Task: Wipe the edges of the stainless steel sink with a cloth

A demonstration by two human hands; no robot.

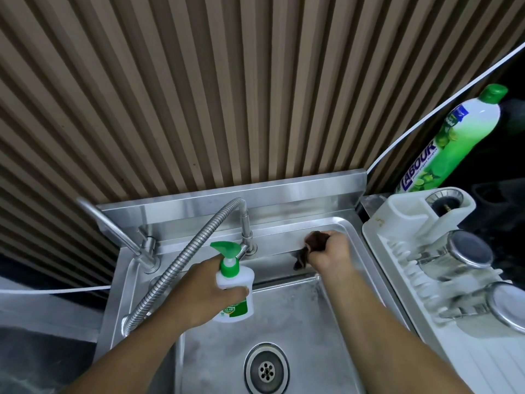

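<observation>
At the back ledge of the steel sink [287, 233], centre right of the frame, my right hand [331, 253] curls tight round a dark cloth [314, 240], pressing it to the metal. Left of it, my left hand [211, 292] grips a white pump bottle [235, 282] near the tap [246, 228].

Brushed steel sink [287, 221], dull and smeared; glossy plastic pump bottle [237, 282]; dark soft cloth [312, 241]; white plastic rack [397, 223].
</observation>
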